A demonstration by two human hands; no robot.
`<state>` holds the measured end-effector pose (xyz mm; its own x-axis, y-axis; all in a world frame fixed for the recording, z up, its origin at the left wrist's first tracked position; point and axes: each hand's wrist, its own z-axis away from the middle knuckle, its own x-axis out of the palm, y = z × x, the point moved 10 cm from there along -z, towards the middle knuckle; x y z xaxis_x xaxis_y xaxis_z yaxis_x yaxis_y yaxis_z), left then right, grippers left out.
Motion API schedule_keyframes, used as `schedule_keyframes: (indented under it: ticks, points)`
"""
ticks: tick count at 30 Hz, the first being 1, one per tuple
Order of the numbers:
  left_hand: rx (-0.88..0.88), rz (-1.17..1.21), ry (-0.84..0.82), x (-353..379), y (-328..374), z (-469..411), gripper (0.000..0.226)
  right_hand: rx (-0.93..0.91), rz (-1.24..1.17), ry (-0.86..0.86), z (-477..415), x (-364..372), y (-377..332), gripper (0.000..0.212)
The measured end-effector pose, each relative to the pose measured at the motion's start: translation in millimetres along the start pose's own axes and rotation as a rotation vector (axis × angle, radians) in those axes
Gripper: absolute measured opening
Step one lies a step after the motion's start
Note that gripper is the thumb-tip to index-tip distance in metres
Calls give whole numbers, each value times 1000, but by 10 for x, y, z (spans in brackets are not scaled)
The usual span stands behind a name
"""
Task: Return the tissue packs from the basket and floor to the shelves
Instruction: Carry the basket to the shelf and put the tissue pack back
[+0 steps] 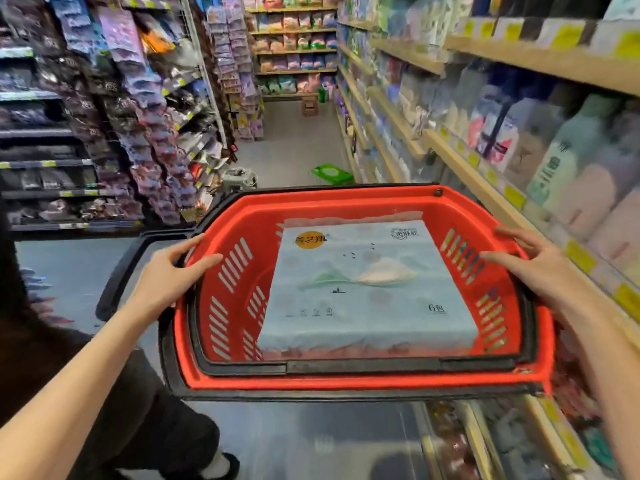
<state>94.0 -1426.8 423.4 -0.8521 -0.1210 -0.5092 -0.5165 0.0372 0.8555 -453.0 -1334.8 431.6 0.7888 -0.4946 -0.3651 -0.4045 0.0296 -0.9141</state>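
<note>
tissue pack (367,285) in basket (363,382) btwn hands

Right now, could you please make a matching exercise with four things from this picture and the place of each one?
Things:
1. tissue pack
2. left hand
3. right hand
4. green item

Places:
A. on the floor, beyond the basket
B. on the basket's right rim
C. flat inside the basket
D. on the basket's left rim

Pairs: 1-C, 2-D, 3-B, 4-A
</note>
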Motion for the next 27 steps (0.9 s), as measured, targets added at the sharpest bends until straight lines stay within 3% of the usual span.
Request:
schedule_keyframes:
  ticks: [14,27]
  points:
    - [-80,-55,51,324,-251,-2701,80,56,-54,-87,-2690,1666,243,42]
    - [-184,-77,112,357,-725,-4984,82,60,-47,-217,-5027,3472,45,43]
